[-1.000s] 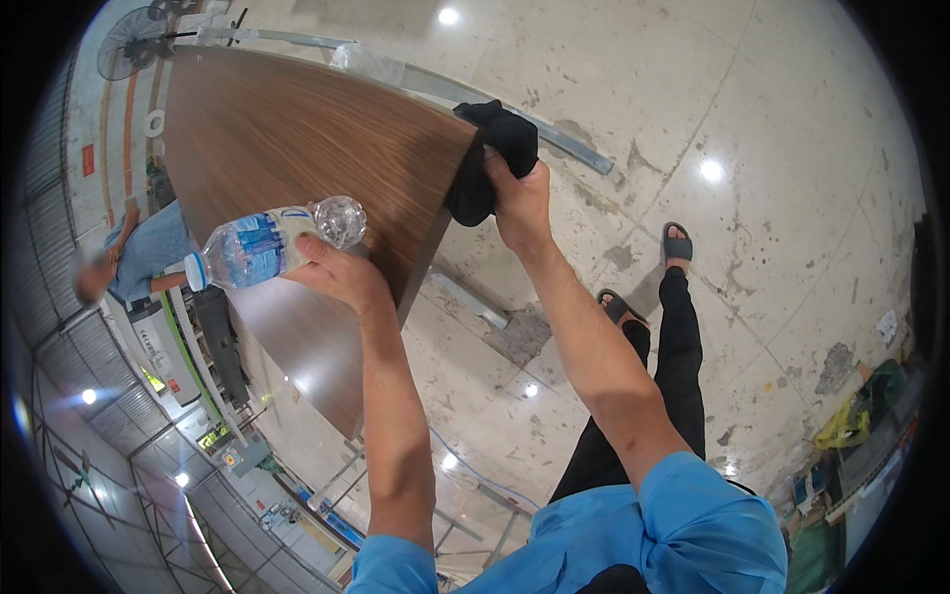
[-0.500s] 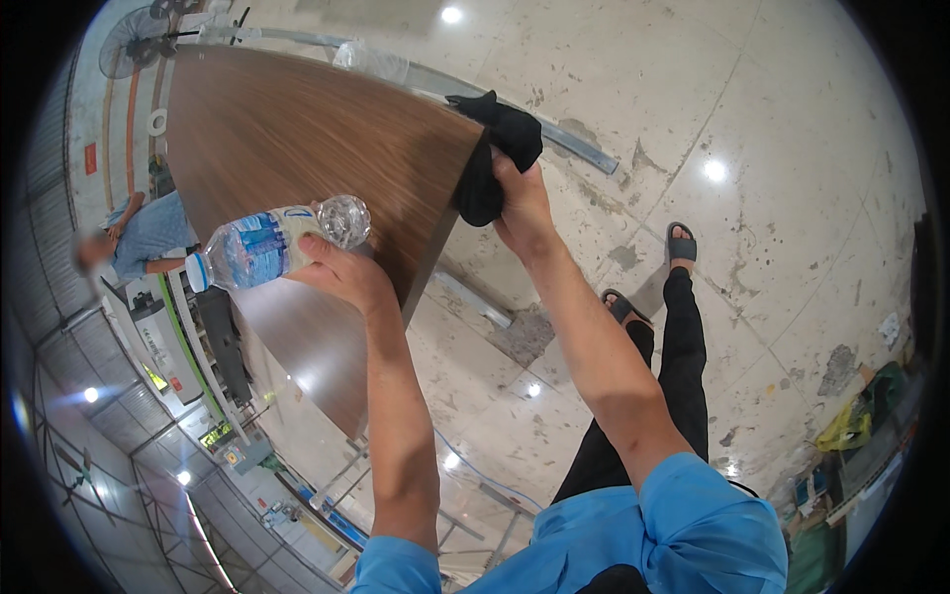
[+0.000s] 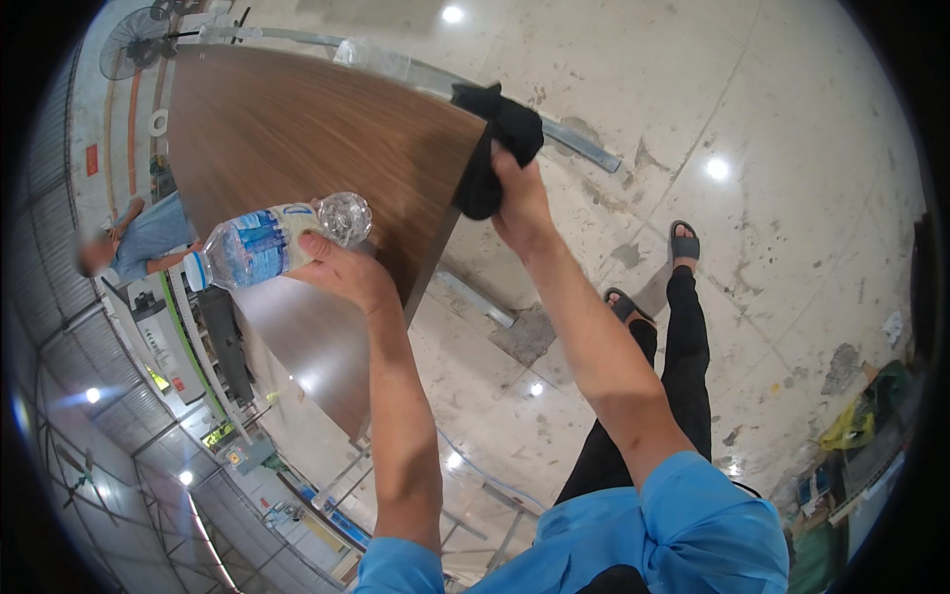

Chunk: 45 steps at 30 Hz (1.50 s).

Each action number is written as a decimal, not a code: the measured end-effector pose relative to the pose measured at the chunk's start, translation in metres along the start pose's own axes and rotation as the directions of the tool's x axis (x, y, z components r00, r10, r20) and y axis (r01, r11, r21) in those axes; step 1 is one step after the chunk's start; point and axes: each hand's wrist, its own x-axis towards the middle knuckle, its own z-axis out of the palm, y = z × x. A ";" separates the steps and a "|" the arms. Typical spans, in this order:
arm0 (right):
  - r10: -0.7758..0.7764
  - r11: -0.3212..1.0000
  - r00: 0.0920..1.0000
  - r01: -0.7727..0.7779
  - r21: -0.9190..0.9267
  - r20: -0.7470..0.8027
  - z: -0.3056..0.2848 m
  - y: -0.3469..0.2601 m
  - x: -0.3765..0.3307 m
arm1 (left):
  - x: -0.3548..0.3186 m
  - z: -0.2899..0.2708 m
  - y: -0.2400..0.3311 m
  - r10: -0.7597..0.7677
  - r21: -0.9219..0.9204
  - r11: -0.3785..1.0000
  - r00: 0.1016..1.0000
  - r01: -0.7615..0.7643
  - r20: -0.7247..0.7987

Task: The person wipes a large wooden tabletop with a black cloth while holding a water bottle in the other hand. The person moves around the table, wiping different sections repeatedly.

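Observation:
My left hand is wrapped round a clear plastic bottle with a blue label and a white and blue cap. The bottle is tilted onto its side above the brown wood-grain board, its cap pointing left. A bunched black cloth is gripped in my right hand at the board's right edge. Part of the cloth hangs down along that edge; whether it touches the board I cannot tell. My right fingers are partly hidden by the cloth.
Another person in a blue-grey top is beyond the board's left side. A fan stands at the far left. Metal bars pass beneath the board. At the right, a yellow bag lies among piled items.
The black cloth in my right hand has shifted and folded slightly, its lower part a little higher. My left hand and the bottle have hardly moved.

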 end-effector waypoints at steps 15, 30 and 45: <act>0.022 0.996 0.992 -0.011 -0.090 0.126 -0.006 -0.004 0.004 | -0.001 -0.001 -0.001 -0.008 0.009 1.000 1.000 0.009 -0.012; -0.084 0.993 0.985 0.095 -0.069 0.151 -0.014 -0.005 0.009 | -0.001 0.001 0.003 0.016 0.005 1.000 1.000 -0.016 -0.013; -0.143 0.985 0.972 0.157 -0.065 0.186 -0.016 -0.012 0.011 | 0.001 -0.003 -0.001 0.013 0.015 1.000 1.000 -0.014 0.016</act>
